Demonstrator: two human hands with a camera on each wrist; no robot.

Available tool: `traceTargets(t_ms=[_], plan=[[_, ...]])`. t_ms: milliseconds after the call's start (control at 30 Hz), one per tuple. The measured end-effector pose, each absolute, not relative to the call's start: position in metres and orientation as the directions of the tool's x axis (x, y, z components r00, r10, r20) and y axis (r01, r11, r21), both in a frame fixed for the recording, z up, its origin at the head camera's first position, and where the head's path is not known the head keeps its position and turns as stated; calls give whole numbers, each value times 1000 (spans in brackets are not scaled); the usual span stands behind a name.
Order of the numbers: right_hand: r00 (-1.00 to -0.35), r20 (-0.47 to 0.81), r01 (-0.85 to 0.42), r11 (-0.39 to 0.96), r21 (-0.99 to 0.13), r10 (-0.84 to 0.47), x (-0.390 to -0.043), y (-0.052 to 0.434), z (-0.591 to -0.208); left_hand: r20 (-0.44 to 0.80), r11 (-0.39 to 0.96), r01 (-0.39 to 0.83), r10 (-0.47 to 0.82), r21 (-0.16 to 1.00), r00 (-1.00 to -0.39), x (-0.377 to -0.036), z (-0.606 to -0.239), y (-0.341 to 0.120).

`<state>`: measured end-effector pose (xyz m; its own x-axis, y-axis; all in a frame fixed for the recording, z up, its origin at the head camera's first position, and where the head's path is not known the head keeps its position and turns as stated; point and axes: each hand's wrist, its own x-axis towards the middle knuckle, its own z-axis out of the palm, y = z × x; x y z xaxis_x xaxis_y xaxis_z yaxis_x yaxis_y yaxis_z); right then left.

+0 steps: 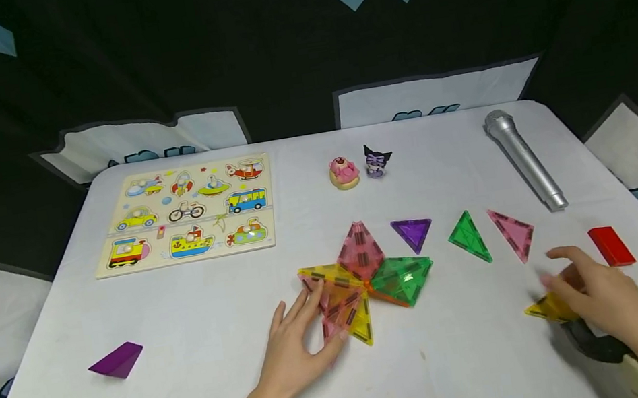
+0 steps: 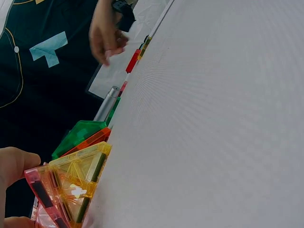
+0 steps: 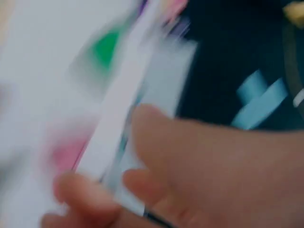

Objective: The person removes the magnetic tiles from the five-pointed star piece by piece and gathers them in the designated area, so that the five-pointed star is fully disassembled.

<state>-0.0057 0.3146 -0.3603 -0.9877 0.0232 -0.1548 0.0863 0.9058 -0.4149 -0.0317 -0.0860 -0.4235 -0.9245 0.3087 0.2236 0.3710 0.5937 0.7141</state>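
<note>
The left hand (image 1: pixel 297 351) lies flat, fingers straight, on a cluster (image 1: pixel 363 278) of joined tiles mid-table. The right hand (image 1: pixel 599 299) covers one yellow tile (image 1: pixel 545 308); whether it grasps it I cannot tell. Three loose triangles lie between: purple (image 1: pixel 412 233), green (image 1: pixel 469 238), pink (image 1: pixel 514 234).

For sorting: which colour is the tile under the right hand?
Yellow tile, clearest in the head view.
</note>
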Motion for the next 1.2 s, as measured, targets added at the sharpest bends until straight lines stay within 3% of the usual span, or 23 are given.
traceTargets(t_ms=[67, 167, 233, 333, 467, 700, 1200], plan=[[-994, 17, -105, 863, -494, -111, -6, 278, -357, 222, 593, 370, 309, 715, -925, -32, -423, -86], [-936, 137, -339, 725, -600, -325, -8, 218, -361, 223, 590, 370, 309, 717, -924, -32, -423, -85], [-899, 107, -374, 619, -691, -425, -10, 182, -366, 227, 591, 375, 312, 714, -923, -32, -423, -84], [-862, 34, -323, 496, -806, -505, -12, 142, -375, 240, 589, 387, 314, 709, -919, -33, -424, -83], [-879, 71, -324, 481, -815, -472, -16, 113, -388, 288, 560, 408, 294, 721, -911, -34, -426, -83], [-933, 153, -323, 563, -761, -327, -15, 94, -398, 264, 336, 340, 253, 878, -931, -54, -426, -92], [-921, 124, -316, 523, -791, -368, -12, 102, -397, 55, 356, 117, 182, 927, -982, -46, -388, -85]])
